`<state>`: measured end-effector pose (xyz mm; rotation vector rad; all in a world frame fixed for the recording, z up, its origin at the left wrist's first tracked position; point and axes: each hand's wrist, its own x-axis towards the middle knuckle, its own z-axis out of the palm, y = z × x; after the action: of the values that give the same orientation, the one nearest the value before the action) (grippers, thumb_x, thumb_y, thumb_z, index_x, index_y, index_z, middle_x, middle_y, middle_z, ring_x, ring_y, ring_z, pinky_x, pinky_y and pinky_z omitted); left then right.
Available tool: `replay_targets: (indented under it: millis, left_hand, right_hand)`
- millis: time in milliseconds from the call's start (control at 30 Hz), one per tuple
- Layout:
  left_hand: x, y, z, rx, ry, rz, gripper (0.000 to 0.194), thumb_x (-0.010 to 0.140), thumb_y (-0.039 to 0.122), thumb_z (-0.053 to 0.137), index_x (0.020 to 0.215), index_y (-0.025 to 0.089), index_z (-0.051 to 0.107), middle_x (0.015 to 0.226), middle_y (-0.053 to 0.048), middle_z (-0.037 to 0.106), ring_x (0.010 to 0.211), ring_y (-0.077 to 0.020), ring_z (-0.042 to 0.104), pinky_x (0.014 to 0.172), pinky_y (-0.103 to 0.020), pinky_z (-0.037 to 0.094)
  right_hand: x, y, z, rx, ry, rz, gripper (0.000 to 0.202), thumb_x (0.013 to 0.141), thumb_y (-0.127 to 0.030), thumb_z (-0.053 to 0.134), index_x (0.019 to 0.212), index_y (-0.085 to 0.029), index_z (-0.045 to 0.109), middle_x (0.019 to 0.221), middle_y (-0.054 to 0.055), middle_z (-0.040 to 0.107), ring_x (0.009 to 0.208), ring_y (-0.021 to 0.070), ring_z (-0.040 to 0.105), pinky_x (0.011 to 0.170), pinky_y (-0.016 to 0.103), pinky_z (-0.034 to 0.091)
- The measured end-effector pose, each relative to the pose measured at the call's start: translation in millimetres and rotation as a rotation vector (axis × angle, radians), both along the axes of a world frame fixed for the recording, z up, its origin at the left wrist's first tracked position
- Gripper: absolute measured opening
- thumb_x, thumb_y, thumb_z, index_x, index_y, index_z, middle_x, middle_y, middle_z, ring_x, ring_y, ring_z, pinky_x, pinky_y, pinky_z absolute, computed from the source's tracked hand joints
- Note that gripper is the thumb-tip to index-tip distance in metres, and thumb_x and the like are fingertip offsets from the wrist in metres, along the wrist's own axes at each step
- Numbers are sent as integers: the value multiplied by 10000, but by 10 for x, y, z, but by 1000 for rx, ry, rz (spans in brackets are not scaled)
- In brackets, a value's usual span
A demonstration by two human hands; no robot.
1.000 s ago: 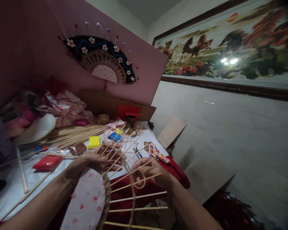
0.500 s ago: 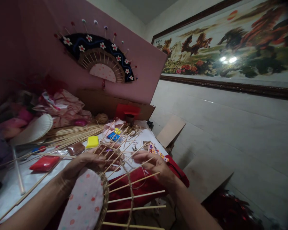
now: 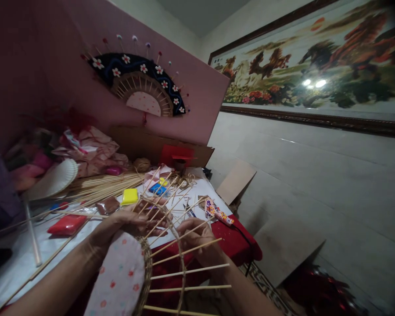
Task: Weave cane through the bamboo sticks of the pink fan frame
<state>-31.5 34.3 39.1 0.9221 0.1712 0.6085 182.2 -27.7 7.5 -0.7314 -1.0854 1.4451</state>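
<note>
A half-made fan frame is before me, with a half-round base (image 3: 118, 276) covered in pale flowered cloth. Thin bamboo sticks (image 3: 191, 271) radiate from its edge, and twine (image 3: 183, 267) crosses them in an arc. Another band of twine is wound close along the base. My left hand (image 3: 134, 221) grips the frame at its far side, fingers behind the sticks. At the twine arc, the fingers of my right hand (image 3: 194, 235) are pinched together on the twine between two sticks; the fingertips are partly hidden.
Yellow (image 3: 129, 196), red (image 3: 66, 224) and brown clay packets (image 3: 107, 205) lie on the table. Behind are loose bamboo sticks (image 3: 102, 186) and a twine ball (image 3: 141, 165). A flower-patterned glue gun (image 3: 219, 212) lies right. A finished fan (image 3: 141, 83) hangs on a pink board.
My right hand has drawn in leftward and down, its fingers closing at the twine arc. The left hand keeps its hold on the frame. The whole view has shifted slightly.
</note>
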Motion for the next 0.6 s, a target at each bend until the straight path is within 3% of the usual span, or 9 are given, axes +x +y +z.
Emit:
replay_targets:
  millis: [133,333,600]
  left_hand:
    - [4,-14,14,17,16,15,489,749,88,539,1233,147,505,1087,-126,669,1041,-273,606,976,-457,400]
    - [3,-17,23,30,8,-5,475,774,70,491,1240,160,500,1098,-120,670,1068,-280,600,969,-450,403]
    - [7,13,-17,17,-17,-19,510,762,44,471,1263,139,467,1132,-128,663,1066,-274,600,969,-452,399]
  right_hand:
    - [22,4,29,22,-43,-14,165,572,-313,788,687,-202,745,496,-43,465,419,48,254,419,220,161]
    - [30,37,25,55,-112,-32,152,542,-263,752,690,-230,767,602,-13,535,464,66,287,465,242,182]
    - [82,52,-19,151,-226,-77,143,621,-212,694,721,-273,777,659,5,616,618,137,476,585,260,352]
